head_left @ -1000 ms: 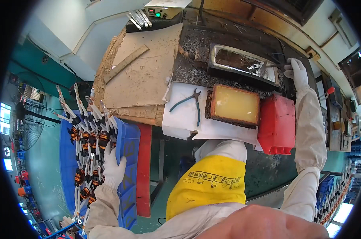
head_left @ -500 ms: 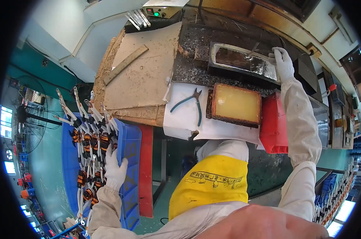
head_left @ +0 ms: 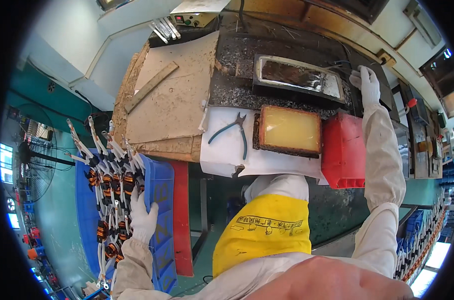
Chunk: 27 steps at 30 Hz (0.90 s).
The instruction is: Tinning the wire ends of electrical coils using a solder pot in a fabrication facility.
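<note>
My left hand (head_left: pixel 143 219), in a white glove, rests against a bundle of white cables with black-and-orange wound cores (head_left: pixel 116 185) in a blue crate (head_left: pixel 163 200). Its thumb stands apart from the fingers, whose tips touch the cables. At the far right my right hand (head_left: pixel 368 84), also gloved, is over the dark bench beside a rectangular metal pot (head_left: pixel 299 77) with a shiny, mirror-like surface. Its fingers look loosely stretched, and I see nothing held in them. A thin grey strip (head_left: pixel 336 66) lies close to its fingertips; contact is unclear.
Green-handled cutters (head_left: pixel 233 134) and a yellow block in a brown-rimmed tray (head_left: pixel 291 131) sit on white paper. A red bin (head_left: pixel 343 152) stands right of the tray. Left are cardboard (head_left: pixel 179 95) and a wooden stick (head_left: pixel 152 87). A control box (head_left: pixel 193 19) stands at the back.
My right hand has moved right, away from the pot. The thin metal tool that was over the pot's surface is off it. My left hand stays at the cables.
</note>
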### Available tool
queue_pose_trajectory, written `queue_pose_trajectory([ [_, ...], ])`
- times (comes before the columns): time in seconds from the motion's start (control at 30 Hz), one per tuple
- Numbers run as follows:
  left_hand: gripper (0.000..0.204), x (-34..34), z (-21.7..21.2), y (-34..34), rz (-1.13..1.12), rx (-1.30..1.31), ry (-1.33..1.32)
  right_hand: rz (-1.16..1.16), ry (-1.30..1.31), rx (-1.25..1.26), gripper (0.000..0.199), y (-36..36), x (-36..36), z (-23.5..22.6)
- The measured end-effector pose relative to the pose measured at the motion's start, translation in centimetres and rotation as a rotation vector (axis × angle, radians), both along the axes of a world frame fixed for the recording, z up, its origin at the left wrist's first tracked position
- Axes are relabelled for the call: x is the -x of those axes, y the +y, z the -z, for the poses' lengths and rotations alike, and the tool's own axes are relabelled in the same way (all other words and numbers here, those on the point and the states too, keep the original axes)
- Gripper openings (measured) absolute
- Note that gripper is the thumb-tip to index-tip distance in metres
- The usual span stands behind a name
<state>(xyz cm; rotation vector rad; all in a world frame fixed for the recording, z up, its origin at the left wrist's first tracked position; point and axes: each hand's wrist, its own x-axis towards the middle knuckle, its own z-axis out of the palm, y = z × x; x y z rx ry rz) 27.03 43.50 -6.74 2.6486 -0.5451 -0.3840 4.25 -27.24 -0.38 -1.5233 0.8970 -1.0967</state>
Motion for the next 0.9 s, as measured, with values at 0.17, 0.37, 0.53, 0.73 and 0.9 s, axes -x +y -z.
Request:
queue_pose_trajectory([
  [0.17, 0.054, 0.0, 0.2, 0.4, -0.009, -0.004, -0.006, -0.01, -0.02, -0.013, 0.039, 0.9, -0.2, -1.7],
  [0.37, 0.053, 0.0, 0.1, 0.1, -0.006, -0.005, 0.001, -0.025, 0.002, -0.043, 0.039, 0.3, -0.3, -0.3],
  [0.53, 0.053, -0.1, 0.1, 0.2, -0.005, 0.008, 0.013, -0.052, 0.003, -0.056, 0.038, -0.5, -0.5, 1.0],
  [0.73, 0.053, 0.0, -0.1, 0.1, -0.016, 0.014, 0.027, -0.066, 0.157, 0.016, 0.04, -0.3, -0.8, 0.8],
  [0.9, 0.054, 0.0, -0.2, 0.0, 0.001, 0.003, 0.005, -0.082, 0.369, 0.095, 0.039, 1.3, -0.4, -0.3],
])
